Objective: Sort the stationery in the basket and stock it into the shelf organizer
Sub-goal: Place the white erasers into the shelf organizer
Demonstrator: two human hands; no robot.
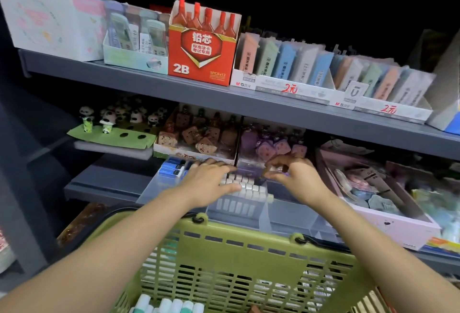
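Partly, hands [249,178] hide white items [245,189], organizer [286,209]

white-capped items [171,306] cut off below, right shelf goods [438,203] blurred

Single view, worn on the head, looking forward and down, wide-angle, edges bowed. Set close before the shelf [224,98], near enough for both forearms to reach in from the bottom corners. Green basket [239,245] right below, cut by the lower edge; clear organizer [286,215] at centre; upper shelf stock across the top.
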